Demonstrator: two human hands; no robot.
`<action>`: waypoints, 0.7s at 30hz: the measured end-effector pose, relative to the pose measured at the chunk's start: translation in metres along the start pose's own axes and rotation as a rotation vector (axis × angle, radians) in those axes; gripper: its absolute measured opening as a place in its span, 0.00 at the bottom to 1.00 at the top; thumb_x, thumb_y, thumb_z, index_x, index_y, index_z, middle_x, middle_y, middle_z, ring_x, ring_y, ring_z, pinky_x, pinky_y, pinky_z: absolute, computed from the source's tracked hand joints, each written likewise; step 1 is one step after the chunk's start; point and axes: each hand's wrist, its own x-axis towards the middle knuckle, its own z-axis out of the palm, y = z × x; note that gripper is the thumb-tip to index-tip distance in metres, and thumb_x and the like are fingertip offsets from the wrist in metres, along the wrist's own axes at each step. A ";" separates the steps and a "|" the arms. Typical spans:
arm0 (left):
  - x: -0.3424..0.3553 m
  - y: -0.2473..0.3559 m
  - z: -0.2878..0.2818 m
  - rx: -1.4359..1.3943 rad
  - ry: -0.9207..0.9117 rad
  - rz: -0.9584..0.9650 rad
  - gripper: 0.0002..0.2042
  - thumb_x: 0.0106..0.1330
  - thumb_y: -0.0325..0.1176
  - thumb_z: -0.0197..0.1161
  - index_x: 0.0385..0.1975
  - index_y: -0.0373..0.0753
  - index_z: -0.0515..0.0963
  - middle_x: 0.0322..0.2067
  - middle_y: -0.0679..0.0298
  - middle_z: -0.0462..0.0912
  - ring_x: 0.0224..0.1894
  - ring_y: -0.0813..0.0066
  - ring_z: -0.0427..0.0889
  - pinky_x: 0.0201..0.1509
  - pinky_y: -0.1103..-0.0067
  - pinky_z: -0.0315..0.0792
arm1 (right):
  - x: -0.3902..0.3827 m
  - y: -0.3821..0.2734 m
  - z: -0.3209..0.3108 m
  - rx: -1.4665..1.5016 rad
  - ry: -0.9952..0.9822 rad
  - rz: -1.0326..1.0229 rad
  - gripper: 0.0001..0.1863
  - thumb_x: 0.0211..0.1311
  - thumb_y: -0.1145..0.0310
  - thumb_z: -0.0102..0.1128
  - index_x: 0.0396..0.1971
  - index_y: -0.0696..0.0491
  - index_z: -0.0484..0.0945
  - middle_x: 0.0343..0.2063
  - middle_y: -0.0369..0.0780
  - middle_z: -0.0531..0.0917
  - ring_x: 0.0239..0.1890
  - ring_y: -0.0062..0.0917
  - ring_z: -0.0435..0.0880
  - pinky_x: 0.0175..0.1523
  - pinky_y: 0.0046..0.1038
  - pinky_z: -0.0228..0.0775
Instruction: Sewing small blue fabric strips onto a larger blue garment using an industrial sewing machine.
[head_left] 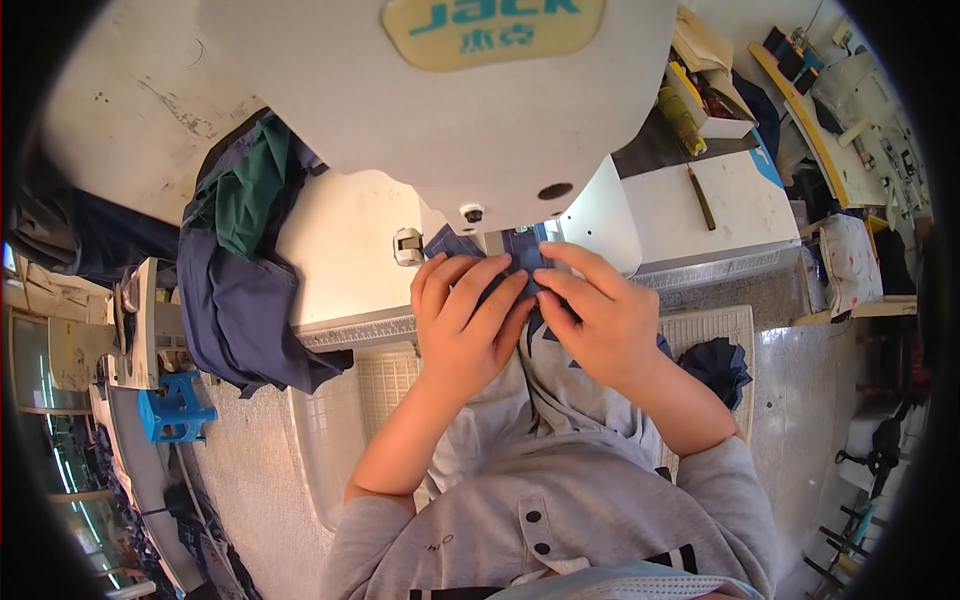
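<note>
Grasping cloth [525, 256] this near the machine [400, 110], left hand [458, 322] and right hand [613, 325] could get pricked if their grip slips forward.

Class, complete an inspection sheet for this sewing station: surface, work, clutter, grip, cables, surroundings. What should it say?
Surface: white table, ruler strip along its front edge.
Work: dark blue cloth beneath the sewing machine.
Clutter: navy cloth hanging over the edge at left, with green cloth on top; slim dark tool and open box at right.
Grip: left hand and right hand both touch the dark blue cloth; pinch unclear.
Cables: none clearly distinguishable.
Surroundings: blue stool at left.
</note>
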 end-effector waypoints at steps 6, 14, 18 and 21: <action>0.000 -0.001 0.004 0.032 0.019 0.026 0.15 0.47 0.28 0.73 0.38 0.42 0.83 0.44 0.65 0.83 0.48 0.60 0.75 0.59 0.64 0.65 | 0.002 0.005 -0.004 -0.004 -0.014 -0.016 0.17 0.48 0.68 0.70 0.40 0.52 0.83 0.48 0.30 0.83 0.23 0.20 0.84 0.27 0.21 0.75; -0.002 -0.002 0.007 0.008 0.064 0.026 0.16 0.46 0.30 0.72 0.38 0.43 0.82 0.45 0.66 0.82 0.46 0.64 0.77 0.60 0.61 0.63 | -0.001 0.005 -0.001 -0.005 0.009 -0.032 0.18 0.48 0.67 0.71 0.41 0.55 0.83 0.49 0.31 0.83 0.25 0.19 0.84 0.27 0.20 0.75; -0.005 -0.005 0.008 0.013 0.061 0.022 0.16 0.46 0.29 0.72 0.38 0.43 0.82 0.46 0.66 0.81 0.46 0.64 0.77 0.60 0.61 0.63 | -0.002 0.004 0.001 0.007 0.023 -0.034 0.19 0.48 0.67 0.71 0.42 0.56 0.82 0.49 0.32 0.83 0.26 0.20 0.85 0.28 0.20 0.76; -0.005 -0.006 0.009 0.007 0.069 0.026 0.17 0.46 0.29 0.72 0.39 0.43 0.82 0.46 0.66 0.81 0.46 0.63 0.77 0.60 0.60 0.63 | -0.003 0.005 0.003 0.010 0.039 -0.049 0.19 0.48 0.68 0.71 0.42 0.56 0.82 0.49 0.33 0.83 0.27 0.20 0.85 0.29 0.20 0.76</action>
